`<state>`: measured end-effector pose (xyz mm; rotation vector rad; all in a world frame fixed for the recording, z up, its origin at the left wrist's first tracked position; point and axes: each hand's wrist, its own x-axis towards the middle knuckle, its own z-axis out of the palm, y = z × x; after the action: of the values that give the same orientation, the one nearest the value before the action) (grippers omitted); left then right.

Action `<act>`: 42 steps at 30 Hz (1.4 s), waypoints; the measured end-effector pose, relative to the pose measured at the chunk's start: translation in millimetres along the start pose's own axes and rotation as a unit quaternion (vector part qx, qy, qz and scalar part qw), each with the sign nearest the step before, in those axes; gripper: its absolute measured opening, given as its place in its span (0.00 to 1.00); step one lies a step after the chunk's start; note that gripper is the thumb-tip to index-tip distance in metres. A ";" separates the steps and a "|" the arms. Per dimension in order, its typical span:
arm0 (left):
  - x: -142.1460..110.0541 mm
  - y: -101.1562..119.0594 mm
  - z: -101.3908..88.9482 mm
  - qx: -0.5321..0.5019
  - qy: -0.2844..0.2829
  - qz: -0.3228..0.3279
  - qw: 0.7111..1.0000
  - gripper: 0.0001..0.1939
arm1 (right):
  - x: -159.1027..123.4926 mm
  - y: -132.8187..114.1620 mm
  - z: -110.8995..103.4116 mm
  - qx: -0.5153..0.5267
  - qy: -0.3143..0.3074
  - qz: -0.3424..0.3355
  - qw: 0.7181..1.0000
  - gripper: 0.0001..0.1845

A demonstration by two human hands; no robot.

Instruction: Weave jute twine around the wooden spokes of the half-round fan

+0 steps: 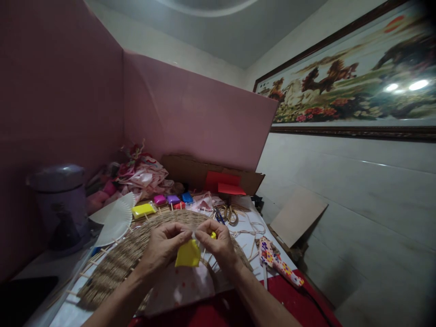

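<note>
My left hand (170,243) and my right hand (216,240) meet in front of me, thumbs and fingers pinched close together. Below the left fingertips hangs a bright yellow packet (188,254), seemingly soft clay in clear wrapping, with its top edge between the fingers. A small yellow lump of clay (213,235) shows in the curl of my right fingers. Both hands are over a fan-shaped woven mat (126,259) of brown cord, with thin sticks poking from its rim. What lies exactly between the touching fingertips is too small to make out.
Behind stand a yellow packet (143,210) and pink, purple and blue packets (173,199). Scissors (232,215) lie beyond my right hand; a flower-patterned glue gun (279,262) with a cord is at right. A white pleated fan (116,222) and lidded bin (61,209) are left.
</note>
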<state>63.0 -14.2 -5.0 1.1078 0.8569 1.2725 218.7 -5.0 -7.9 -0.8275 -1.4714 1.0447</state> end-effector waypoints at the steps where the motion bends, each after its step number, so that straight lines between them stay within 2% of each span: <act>1: 0.2 -0.8 -0.3 0.006 -0.001 0.007 1.000 0.15 | -0.1 -0.6 0.2 -0.003 0.002 0.001 1.000 0.14; 9: 0.3 -3.8 -0.8 -0.017 -0.021 0.034 0.999 0.13 | -1.5 -0.8 -0.1 0.037 -0.018 0.021 0.999 0.14; 21: 1.5 -5.5 -2.2 -0.010 -0.038 0.025 0.999 0.12 | -1.2 -2.4 -1.0 0.114 -0.055 0.085 0.988 0.14; 31: -3.0 0.1 -0.3 0.042 -0.004 0.043 0.998 0.12 | -2.3 -8.8 0.4 0.055 -0.026 0.051 0.997 0.14; 36: -4.9 3.5 2.3 0.042 -0.007 0.047 0.998 0.13 | -2.0 -6.2 -0.6 0.036 -0.015 0.043 0.998 0.14; 42: -8.5 8.7 8.0 0.031 0.019 0.042 0.998 0.14 | -2.5 -4.2 0.7 0.027 -0.009 0.017 0.999 0.14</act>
<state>66.9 -24.2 4.8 1.1831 0.8915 1.3485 218.6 -9.0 -5.0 -0.8090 -1.4430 1.1151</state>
